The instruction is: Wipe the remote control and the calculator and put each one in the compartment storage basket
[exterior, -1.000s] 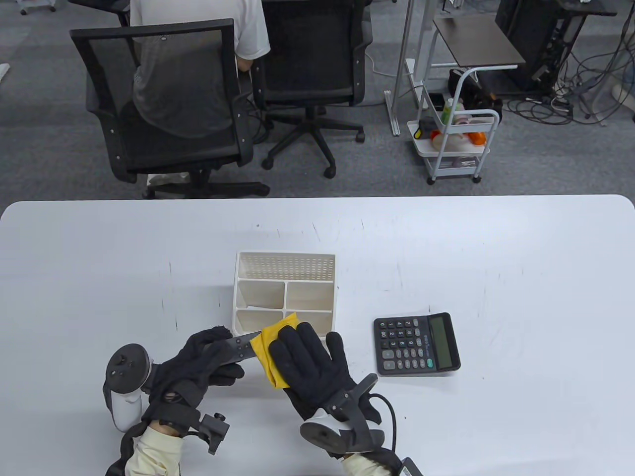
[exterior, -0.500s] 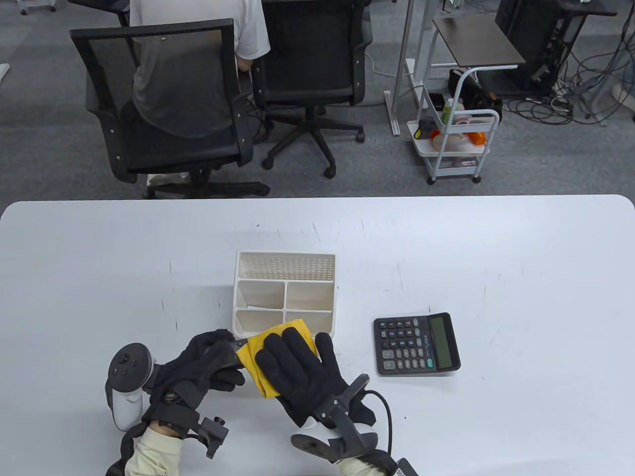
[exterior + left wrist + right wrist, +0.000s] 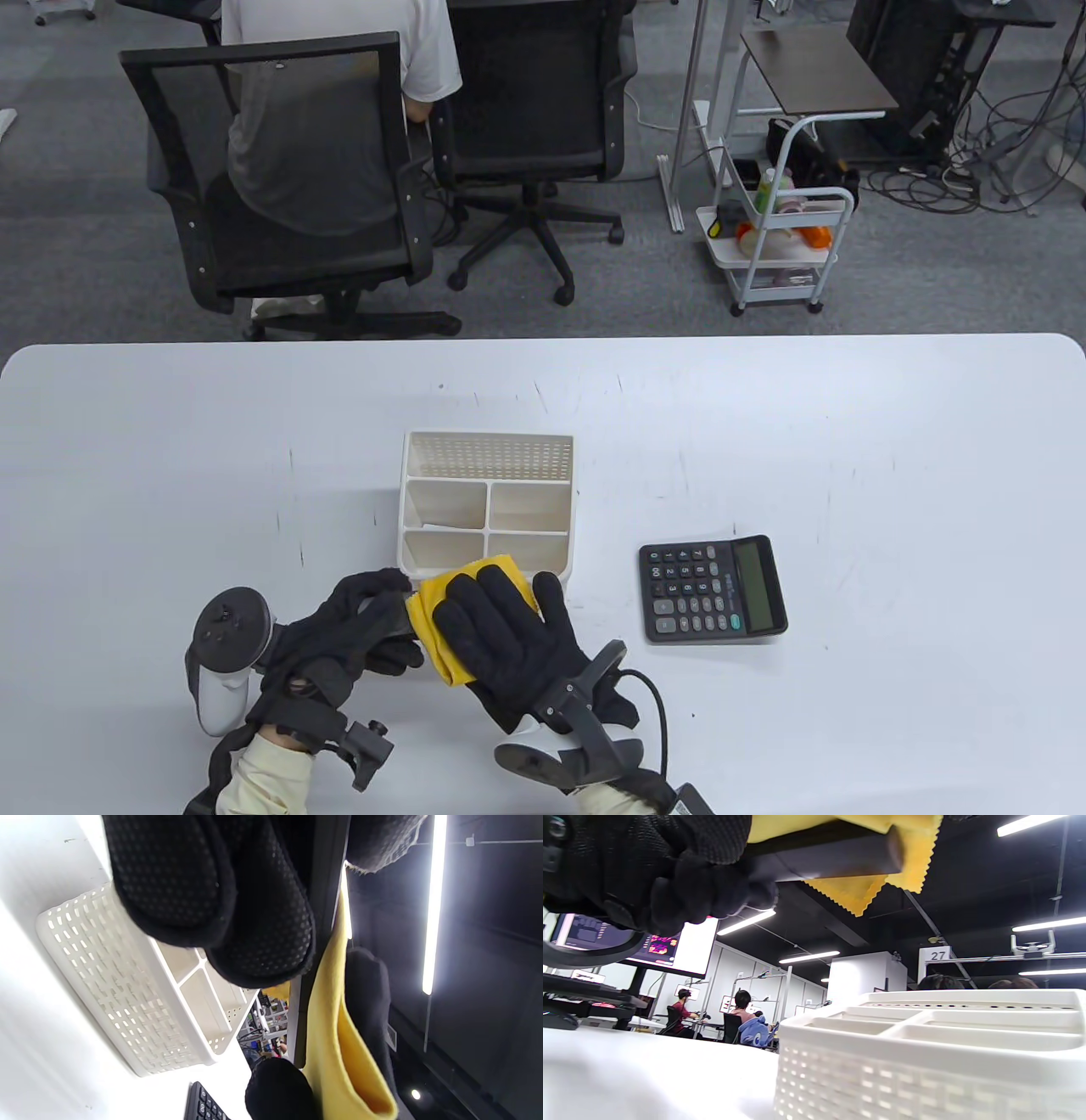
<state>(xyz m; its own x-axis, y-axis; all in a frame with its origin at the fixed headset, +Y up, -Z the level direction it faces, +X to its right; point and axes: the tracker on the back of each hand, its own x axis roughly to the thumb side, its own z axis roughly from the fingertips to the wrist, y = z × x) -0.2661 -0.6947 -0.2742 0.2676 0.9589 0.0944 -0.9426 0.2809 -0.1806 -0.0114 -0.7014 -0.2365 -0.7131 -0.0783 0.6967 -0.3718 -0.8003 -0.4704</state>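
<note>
My left hand (image 3: 382, 624) grips one end of the dark remote control (image 3: 831, 859) and holds it above the table, just in front of the basket. A yellow cloth (image 3: 428, 620) is folded over the remote. My right hand (image 3: 496, 607) lies over that cloth with the thumb underneath, pinching it round the remote. In the table view the remote is almost wholly hidden by cloth and gloves. The white compartment storage basket (image 3: 489, 438) has nothing in the compartments that show. To its right the black calculator (image 3: 713, 590) lies flat.
Past the table's far edge stand two black office chairs (image 3: 280, 170), one with a person seated facing away. A white trolley (image 3: 776, 246) is at the back right. The white table (image 3: 891, 475) extends wide to both sides.
My right hand has slid the cloth leftward along the remote toward my left hand, covering the stretch of remote that showed before. The left hand shifted slightly right.
</note>
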